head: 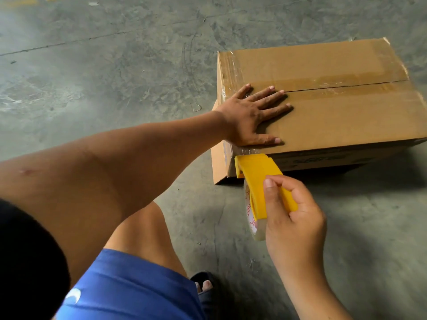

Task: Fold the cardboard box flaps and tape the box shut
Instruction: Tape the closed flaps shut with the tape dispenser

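Brown corrugated cardboard box (335, 116) sits on concrete floor (115, 65), flaps down. Left hand (249, 118) spread flat on its near-left top corner. Right hand (293, 218) clenches yellow plastic tape dispenser (258, 176) at that corner's edge. Cardboard likely stiff, light; clear tape slick, so press down near the seam.

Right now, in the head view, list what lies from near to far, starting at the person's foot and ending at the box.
sandalled foot → right hand gripping the yellow tape dispenser → left hand pressed flat on the cardboard box → taped centre seam → bare concrete floor beyond.
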Demonstrator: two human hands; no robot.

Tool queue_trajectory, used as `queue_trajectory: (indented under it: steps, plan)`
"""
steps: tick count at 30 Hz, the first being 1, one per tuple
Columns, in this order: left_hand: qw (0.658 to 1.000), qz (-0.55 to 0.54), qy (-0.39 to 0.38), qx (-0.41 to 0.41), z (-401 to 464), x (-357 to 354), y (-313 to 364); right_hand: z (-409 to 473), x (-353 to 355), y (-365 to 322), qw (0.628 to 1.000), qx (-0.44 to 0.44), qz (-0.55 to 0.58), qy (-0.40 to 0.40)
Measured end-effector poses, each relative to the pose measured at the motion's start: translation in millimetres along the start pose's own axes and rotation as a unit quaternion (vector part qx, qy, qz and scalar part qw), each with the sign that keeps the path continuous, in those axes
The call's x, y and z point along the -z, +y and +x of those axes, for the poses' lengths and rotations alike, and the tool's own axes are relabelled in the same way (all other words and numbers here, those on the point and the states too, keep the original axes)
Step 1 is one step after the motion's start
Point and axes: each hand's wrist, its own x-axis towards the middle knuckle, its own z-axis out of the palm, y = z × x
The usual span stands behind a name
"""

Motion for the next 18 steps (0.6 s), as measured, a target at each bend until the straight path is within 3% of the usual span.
queue_trajectory:
  steps: [9,18]
  plan:
    - [0.999,0.028,0.026,-0.017,-2,-35,35,2,17,11,0.995,-0.09,-0.046,-0.009]
    - [0.999,0.026,0.001,0.028,3,-15,28,11,25,-14,0.998,-0.032,-0.046,-0.001]
